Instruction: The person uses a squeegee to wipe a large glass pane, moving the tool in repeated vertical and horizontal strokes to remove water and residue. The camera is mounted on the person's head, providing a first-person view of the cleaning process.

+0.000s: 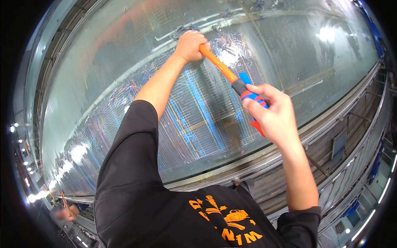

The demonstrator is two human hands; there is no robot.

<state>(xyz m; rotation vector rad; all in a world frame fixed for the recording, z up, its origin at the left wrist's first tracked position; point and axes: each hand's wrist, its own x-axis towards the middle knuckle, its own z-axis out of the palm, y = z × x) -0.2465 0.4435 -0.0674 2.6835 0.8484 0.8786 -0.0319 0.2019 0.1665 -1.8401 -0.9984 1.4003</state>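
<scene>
An orange-shafted tool [219, 64] slants across in front of me, with a dark collar and a red-and-blue wrapped grip at its near end. My right hand [275, 109] is closed around that grip, thumb and forefinger on the wrapping. Farther off and to the left, my left hand [192, 45] is closed on the shaft's far end. Just beyond its fingers lies a dark crumpled bunch [182, 31]; the tool's working end is hidden there. Beneath both hands spreads a broad glossy sheet [198, 111] with fine grid lines and blue streaks, on a large greenish-grey surface [115, 45].
A pale raised line [120, 84] curves along the sheet's far side. Metal rails [264, 163] run along the near edge, by my body. Another long frame [45, 53] borders the left side. A co-worker [70, 211] is at the lower left.
</scene>
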